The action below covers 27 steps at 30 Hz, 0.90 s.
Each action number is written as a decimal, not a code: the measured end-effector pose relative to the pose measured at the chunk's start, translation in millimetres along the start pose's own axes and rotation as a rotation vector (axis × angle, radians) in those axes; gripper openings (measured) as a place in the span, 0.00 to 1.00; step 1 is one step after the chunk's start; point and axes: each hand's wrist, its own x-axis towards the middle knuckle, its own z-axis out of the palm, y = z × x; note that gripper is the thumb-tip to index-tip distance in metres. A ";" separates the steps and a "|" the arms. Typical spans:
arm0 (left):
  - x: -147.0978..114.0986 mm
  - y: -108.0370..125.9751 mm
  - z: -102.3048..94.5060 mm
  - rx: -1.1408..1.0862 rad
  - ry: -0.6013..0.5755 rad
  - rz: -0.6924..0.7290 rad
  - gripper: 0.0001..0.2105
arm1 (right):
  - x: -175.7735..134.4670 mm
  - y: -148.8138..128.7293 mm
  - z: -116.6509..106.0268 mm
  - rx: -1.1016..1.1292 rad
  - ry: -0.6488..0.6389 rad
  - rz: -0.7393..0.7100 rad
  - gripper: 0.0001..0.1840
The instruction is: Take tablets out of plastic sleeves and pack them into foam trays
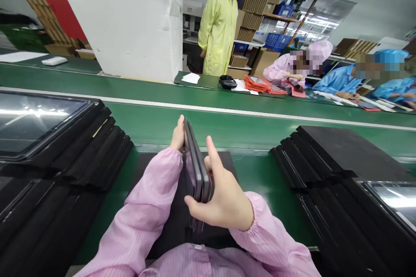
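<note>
Two dark, flat tablet-like panels (196, 166) stand on edge in front of me, side by side with a thin gap between them. My left hand (177, 135) is at their far left side, its palm against the outer face; some of its fingers are hidden. At the near right, my right hand (224, 194) grips the panels, with the thumb across the near edge and the index finger raised. Beneath them lies a black foam-like sheet (175, 214) on the green work surface.
Stacked black sheets or trays, with a glassy panel (42, 121) on top, rise at left. Another black stack (354, 151) stands at right, a shiny panel (394, 201) beside it. A green conveyor (247, 132) runs across. Beyond it, co-workers (297, 67) sit by red sheets; one person (217, 30) stands.
</note>
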 end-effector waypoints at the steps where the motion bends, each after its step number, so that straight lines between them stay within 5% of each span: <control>1: 6.8 9.1 1.6 -0.013 0.022 0.025 0.26 | -2.8 5.7 3.5 -0.033 -0.058 0.007 0.62; 8: 32.0 35.0 -3.1 0.008 0.081 0.326 0.27 | 0.2 55.1 19.9 -0.120 -0.335 0.160 0.61; 12: 41.9 22.2 -5.4 0.046 0.086 0.333 0.28 | 24.6 61.2 -4.6 -0.053 -0.565 0.177 0.68; 17: 54.3 10.3 -3.1 0.095 0.083 0.322 0.28 | 48.1 80.3 -30.1 0.077 -0.672 0.161 0.69; 19: 54.2 10.4 -1.1 0.116 0.085 0.323 0.28 | 51.2 90.7 -29.1 0.268 -0.656 0.215 0.58; 22: 48.8 14.1 4.1 0.164 0.099 0.335 0.28 | 52.4 98.7 -18.6 0.445 -0.438 0.284 0.41; 24: 44.3 16.8 8.2 0.196 0.091 0.345 0.29 | 52.9 98.2 -10.3 0.491 -0.310 0.291 0.38; 27: 40.6 18.8 12.5 0.230 0.083 0.347 0.31 | 53.3 94.0 -3.4 0.534 -0.282 0.277 0.38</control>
